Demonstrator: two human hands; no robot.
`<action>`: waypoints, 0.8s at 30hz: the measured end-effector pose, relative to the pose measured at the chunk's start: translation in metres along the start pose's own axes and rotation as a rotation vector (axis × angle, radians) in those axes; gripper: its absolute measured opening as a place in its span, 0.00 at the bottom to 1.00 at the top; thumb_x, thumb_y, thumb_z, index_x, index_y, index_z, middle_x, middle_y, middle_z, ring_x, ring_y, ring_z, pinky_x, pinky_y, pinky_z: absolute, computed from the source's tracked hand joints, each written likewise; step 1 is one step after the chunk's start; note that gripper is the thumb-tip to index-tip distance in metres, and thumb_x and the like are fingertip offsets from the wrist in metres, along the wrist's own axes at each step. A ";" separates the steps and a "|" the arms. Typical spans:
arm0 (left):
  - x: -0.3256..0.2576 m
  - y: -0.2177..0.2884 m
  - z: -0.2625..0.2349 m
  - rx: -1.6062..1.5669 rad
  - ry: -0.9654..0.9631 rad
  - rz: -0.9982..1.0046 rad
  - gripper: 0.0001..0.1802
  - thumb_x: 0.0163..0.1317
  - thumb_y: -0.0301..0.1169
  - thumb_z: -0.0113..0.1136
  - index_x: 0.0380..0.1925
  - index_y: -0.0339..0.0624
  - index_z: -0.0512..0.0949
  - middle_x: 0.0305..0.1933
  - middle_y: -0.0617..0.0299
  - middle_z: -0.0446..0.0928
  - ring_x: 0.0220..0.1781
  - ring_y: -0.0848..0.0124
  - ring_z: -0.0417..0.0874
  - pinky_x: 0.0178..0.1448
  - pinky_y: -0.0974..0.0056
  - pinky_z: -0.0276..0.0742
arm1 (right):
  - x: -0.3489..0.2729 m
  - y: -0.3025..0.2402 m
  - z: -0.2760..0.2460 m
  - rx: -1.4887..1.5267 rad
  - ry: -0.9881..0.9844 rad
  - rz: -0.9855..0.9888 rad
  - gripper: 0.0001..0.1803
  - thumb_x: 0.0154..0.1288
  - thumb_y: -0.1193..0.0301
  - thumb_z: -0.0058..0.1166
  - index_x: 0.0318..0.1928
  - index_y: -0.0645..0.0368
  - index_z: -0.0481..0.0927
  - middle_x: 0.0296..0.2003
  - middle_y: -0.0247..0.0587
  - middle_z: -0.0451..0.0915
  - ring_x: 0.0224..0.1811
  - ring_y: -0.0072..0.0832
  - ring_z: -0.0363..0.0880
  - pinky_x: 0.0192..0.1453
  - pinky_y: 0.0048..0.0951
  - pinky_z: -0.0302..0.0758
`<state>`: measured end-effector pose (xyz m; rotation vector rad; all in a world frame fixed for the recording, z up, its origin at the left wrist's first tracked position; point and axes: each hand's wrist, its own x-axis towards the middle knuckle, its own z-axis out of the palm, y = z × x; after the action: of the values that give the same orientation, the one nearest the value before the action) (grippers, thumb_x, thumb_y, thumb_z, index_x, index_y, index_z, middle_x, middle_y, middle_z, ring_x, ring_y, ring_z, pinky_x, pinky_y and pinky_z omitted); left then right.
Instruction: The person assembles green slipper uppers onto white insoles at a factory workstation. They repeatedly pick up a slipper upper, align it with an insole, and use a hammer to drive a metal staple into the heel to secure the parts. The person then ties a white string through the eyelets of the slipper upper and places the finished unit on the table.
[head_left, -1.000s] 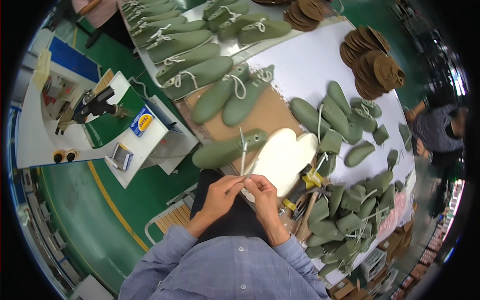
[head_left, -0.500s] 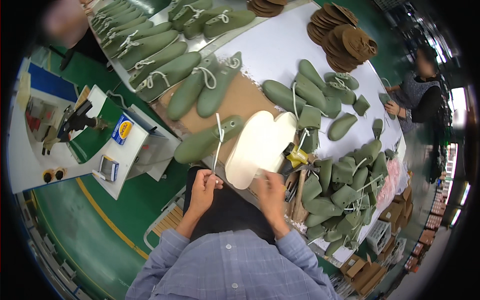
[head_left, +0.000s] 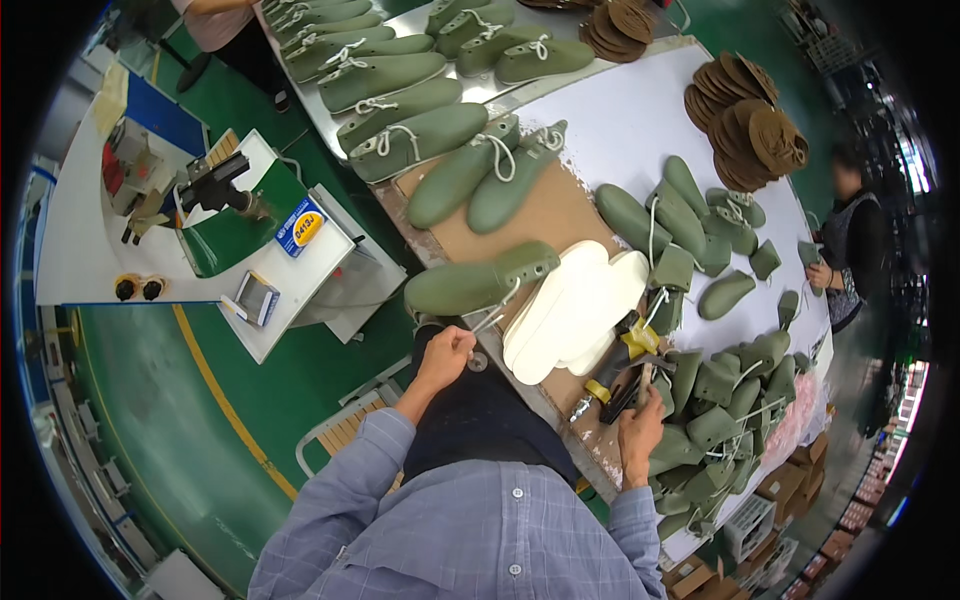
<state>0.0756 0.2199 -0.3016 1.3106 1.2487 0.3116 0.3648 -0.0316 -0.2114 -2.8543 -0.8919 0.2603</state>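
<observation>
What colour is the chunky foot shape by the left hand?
The shoe last is dull green, shown in the head view.

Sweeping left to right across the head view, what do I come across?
Two small dark-topped items, blue-and-yellow box, green shoe last with white cord, cream insole shapes, wooden handle, jumbled pile of green lasts, co-worker in patterned top.

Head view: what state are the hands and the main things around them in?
Left hand: closed, pinching the lace.
Right hand: closed around the hammer.
Lace: running from near last to left hand.
Near last: lying down, rounded end left.
Row lasts: lined up, laced.
Right-hand lasts: heaped.
Insoles: piled flat, overlapping.
Brown pieces: stacked.
</observation>
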 end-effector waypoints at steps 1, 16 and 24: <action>-0.001 -0.003 -0.001 -0.001 -0.011 -0.036 0.12 0.70 0.33 0.62 0.41 0.32 0.81 0.34 0.59 0.85 0.34 0.73 0.85 0.42 0.66 0.79 | 0.004 0.000 -0.001 0.067 0.010 0.035 0.32 0.61 0.79 0.53 0.68 0.61 0.69 0.51 0.54 0.76 0.51 0.52 0.76 0.54 0.46 0.73; -0.002 -0.003 0.001 0.049 0.121 0.019 0.13 0.67 0.34 0.64 0.37 0.31 0.82 0.28 0.56 0.85 0.31 0.70 0.86 0.39 0.64 0.79 | -0.005 -0.177 -0.003 0.612 -0.490 -0.417 0.24 0.77 0.73 0.50 0.70 0.58 0.70 0.51 0.68 0.81 0.53 0.58 0.83 0.54 0.45 0.78; 0.008 0.012 -0.014 0.028 0.078 -0.062 0.12 0.67 0.33 0.64 0.36 0.32 0.83 0.30 0.57 0.85 0.31 0.71 0.86 0.39 0.65 0.80 | 0.009 -0.231 0.006 0.739 -0.417 -0.505 0.22 0.77 0.72 0.50 0.68 0.59 0.72 0.50 0.67 0.81 0.51 0.60 0.82 0.54 0.45 0.78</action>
<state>0.0727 0.2376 -0.2929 1.2909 1.3615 0.3046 0.2435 0.1616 -0.1757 -1.8599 -1.2229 0.9134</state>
